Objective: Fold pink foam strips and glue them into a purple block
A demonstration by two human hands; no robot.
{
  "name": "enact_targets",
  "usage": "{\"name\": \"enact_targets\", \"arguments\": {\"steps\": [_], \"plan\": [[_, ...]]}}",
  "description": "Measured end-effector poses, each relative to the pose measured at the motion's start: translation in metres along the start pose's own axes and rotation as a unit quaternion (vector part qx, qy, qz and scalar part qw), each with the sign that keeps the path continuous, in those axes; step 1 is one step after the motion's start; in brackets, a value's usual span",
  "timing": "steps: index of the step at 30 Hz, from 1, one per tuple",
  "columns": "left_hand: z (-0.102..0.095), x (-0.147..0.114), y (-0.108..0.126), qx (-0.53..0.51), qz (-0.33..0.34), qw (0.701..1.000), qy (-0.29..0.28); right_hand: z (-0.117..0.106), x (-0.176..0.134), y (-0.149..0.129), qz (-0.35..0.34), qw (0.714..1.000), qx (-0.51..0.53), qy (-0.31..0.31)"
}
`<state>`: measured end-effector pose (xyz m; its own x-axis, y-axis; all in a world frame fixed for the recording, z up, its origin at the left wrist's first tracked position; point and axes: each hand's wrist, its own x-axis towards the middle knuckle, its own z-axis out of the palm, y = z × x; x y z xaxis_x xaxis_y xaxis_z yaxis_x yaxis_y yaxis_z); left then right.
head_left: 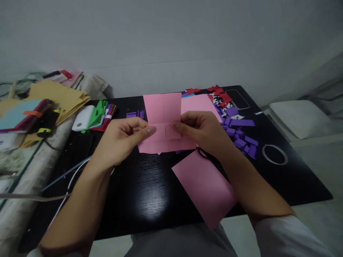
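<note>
Above the black table, both hands hold up a creased sheet of pink paper (163, 110) with fold lines across it. My left hand (125, 134) pinches its left edge between thumb and fingers. On the right edge, my right hand (202, 128) grips the same sheet, thumb on the near face. Below my right hand lies another pink sheet (206, 189), and its near corner reaches the table's front edge. A dark loop, perhaps a scissors handle (203, 153), shows partly under my right wrist. More pink paper (199, 105) lies behind my right hand.
Purple paper pieces (241, 139) and red scraps (221, 94) are scattered at the right of the table (150, 200). A tape-like ring (275, 154) lies near the right edge. Folded coloured papers (100, 114), a white device (83, 117) and brown envelopes (57, 94) are at left.
</note>
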<state>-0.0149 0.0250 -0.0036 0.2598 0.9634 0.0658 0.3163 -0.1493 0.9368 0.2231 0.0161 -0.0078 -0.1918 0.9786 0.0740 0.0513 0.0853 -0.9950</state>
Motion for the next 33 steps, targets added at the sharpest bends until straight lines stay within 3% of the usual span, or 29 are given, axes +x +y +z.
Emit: {"name": "enact_targets", "arguments": {"steps": [14, 26, 33], "plan": [[-0.004, 0.003, -0.007, 0.039, -0.010, 0.999, 0.028, -0.004, 0.003, 0.007, 0.024, 0.999, -0.027, -0.002], [-0.003, 0.002, 0.002, -0.027, 0.005, 0.999, 0.022, -0.009, 0.002, 0.005, 0.002, 0.999, -0.048, -0.014], [-0.002, 0.001, 0.005, -0.007, -0.003, 0.998, 0.067, -0.009, 0.002, 0.002, 0.005, 0.999, -0.047, -0.014]]}}
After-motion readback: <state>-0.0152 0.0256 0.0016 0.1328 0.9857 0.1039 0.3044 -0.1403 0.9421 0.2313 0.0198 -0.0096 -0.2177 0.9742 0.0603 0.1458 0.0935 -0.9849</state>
